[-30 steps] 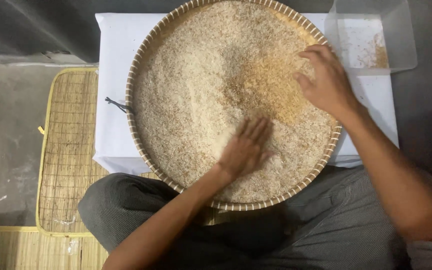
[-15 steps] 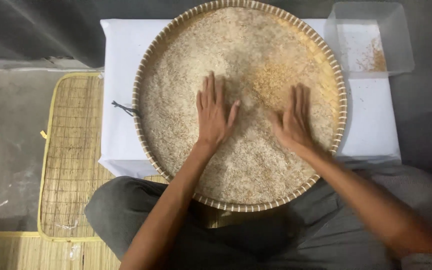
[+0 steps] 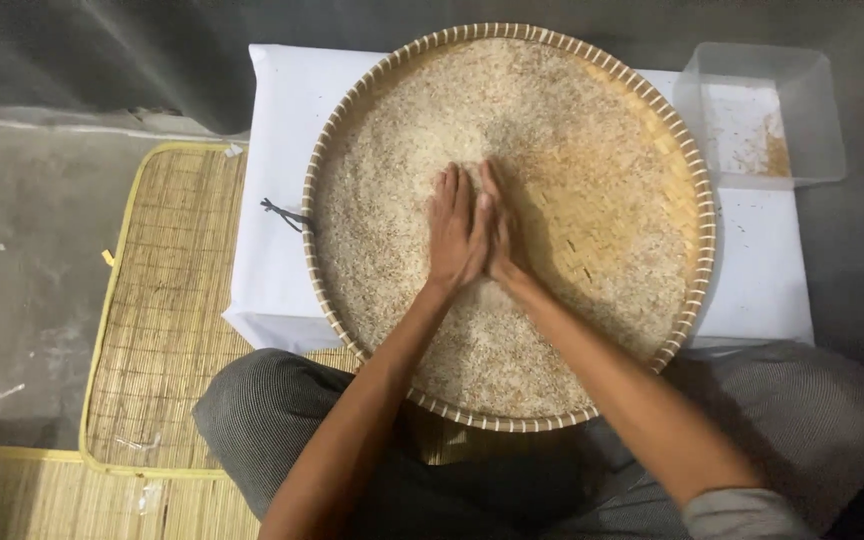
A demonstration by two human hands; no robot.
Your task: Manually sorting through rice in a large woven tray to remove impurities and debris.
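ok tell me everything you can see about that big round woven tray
The woven tray is large, round and shallow, seemingly plaited from pale bamboo or cane, with a bound, stitched-looking rim. It lies flat on a white-covered low table, its near edge over the person's lap. Pale rice grains cover most of it; browner husky bits gather toward the right, where bare weave shows through. The left hand and right hand press side by side on the grain at the centre. A dark cord hangs from its left rim.
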